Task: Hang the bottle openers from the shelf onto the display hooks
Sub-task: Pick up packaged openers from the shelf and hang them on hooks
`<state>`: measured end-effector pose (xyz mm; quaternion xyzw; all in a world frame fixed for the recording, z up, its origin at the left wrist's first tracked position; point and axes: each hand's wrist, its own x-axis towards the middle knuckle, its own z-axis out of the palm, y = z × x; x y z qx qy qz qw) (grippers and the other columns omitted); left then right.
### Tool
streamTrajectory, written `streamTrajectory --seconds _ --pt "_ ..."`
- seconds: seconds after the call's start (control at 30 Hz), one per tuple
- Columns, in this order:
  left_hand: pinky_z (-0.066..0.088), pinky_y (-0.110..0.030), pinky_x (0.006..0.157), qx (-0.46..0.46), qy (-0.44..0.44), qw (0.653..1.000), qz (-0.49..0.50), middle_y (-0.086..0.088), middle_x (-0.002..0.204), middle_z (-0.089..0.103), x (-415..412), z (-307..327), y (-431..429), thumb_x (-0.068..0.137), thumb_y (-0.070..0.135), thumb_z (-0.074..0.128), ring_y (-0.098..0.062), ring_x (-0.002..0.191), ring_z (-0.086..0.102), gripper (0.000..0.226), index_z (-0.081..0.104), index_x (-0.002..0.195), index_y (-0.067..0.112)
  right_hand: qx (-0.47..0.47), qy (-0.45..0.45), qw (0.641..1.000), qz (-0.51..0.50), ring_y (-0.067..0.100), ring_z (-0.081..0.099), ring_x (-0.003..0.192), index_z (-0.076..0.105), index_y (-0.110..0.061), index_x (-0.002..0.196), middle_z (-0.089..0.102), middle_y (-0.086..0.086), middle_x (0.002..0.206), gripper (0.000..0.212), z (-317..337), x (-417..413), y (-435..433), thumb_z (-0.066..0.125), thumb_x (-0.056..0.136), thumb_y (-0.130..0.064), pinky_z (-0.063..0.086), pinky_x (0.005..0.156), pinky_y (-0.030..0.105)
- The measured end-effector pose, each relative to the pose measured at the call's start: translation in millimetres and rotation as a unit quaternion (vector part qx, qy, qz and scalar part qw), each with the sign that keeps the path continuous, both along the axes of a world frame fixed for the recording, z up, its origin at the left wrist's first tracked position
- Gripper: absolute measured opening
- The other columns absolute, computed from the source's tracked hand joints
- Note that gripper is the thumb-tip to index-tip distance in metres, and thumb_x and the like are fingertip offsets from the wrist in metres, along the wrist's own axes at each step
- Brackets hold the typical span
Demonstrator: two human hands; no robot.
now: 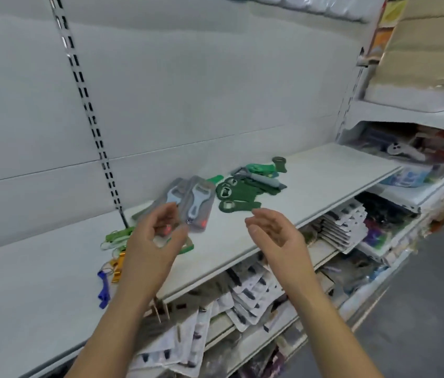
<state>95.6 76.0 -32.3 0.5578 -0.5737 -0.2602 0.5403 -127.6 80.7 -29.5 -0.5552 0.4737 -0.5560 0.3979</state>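
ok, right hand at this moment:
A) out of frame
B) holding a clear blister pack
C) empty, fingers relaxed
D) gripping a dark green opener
C: the right hand is empty with its fingers relaxed, short of the dark green openers lying on the shelf. The left hand is the one that seems to grip a blister pack.

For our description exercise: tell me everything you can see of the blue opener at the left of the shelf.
The blue opener is slim and elongated, in a bright blue that looks like coloured metal, with a notched lower end. A thin wire ring sits at its upper end. It lies flat near the front edge of the white shelf, just left of a gold opener; whether the two touch is unclear.
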Motion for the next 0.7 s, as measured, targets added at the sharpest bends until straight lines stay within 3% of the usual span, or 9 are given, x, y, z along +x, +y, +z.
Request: streamTrajectory --seconds 0.17,0.23,0.37,0.47,0.53,0.6,0.7 --pt "0.049 -0.025 0.093 -0.004 -0.011 0.995 0.097 0.013 0.116 0.067 -5.7 14.8 -31.0 0.082 0.037 0.069 -0.005 0.109 0.062 0.045 0.063 0.126 0.030 0.005 0.041 0.996 0.076 0.005 0.067 0.100 0.066 -0.028 0.115 0.073 -0.010 0.104 0.024 1.7 -7.8 -77.8 0.071 0.091 -0.024 0.053 0.093 0.026" --pt "0.052 -0.031 0.096 0.023 -0.016 0.992 0.125 0.014 0.115 0.067 -4.2 23.6 -46.0 0.082 0.031 0.070 -0.005 0.107 0.063 0.044 0.063 0.126 0.029 0.017 0.069 0.995 0.070 0.003 0.067 0.097 0.066 -0.027 0.114 0.072 -0.011 0.102 0.026 1.4 -2.7 -105.2 0.072 0.090 -0.025 0.055 0.092 0.028" --pt "0.049 -0.030 0.097 0.101 -0.132 0.973 0.162 0.008 0.126 0.063 4.4 29.7 -77.3 0.088 0.024 0.071 -0.008 0.110 0.059 0.049 0.059 0.136 0.022 0.052 0.167 0.979 0.105 0.000 0.063 0.090 0.062 -0.022 0.120 0.067 -0.012 0.097 0.032 -0.5 20.8 -136.7 0.069 0.089 -0.029 0.052 0.079 0.018" --pt "0.047 -0.033 0.100 0.164 -0.219 0.950 0.152 -0.001 0.135 0.060 9.0 23.3 -92.8 0.090 0.028 0.071 -0.016 0.118 0.059 0.054 0.055 0.140 0.017 0.041 0.283 0.952 0.105 0.012 0.062 0.092 0.063 -0.018 0.115 0.066 -0.006 0.098 0.032 1.3 41.1 -147.8 0.066 0.090 -0.037 0.052 0.081 0.030" --pt "0.048 -0.036 0.101 0.191 -0.258 0.935 0.151 -0.004 0.135 0.060 12.3 16.9 -98.6 0.090 0.030 0.071 -0.021 0.119 0.060 0.051 0.058 0.137 0.015 0.011 0.375 0.922 0.098 0.016 0.064 0.085 0.067 -0.015 0.098 0.070 -0.003 0.092 0.032 1.3 53.6 -153.7 0.064 0.089 -0.045 0.055 0.077 0.034" --pt "0.051 -0.038 0.094 0.203 -0.296 0.920 0.159 -0.006 0.127 0.063 16.7 14.0 -101.8 0.087 0.034 0.073 -0.025 0.113 0.061 0.046 0.063 0.129 0.016 -0.015 0.454 0.888 0.080 0.019 0.065 0.080 0.068 -0.016 0.087 0.072 0.001 0.087 0.041 -2.1 63.3 -159.1 0.061 0.085 -0.057 0.057 0.072 0.036" --pt "0.053 -0.039 0.083 0.229 -0.359 0.888 0.172 -0.005 0.112 0.064 25.7 13.8 -102.9 0.079 0.049 0.077 -0.027 0.105 0.061 0.049 0.067 0.116 0.018 -0.028 0.530 0.846 0.049 0.025 0.064 0.090 0.067 -0.016 0.093 0.070 0.006 0.096 0.054 -4.2 73.6 -161.8 0.055 0.084 -0.069 0.052 0.077 0.036"
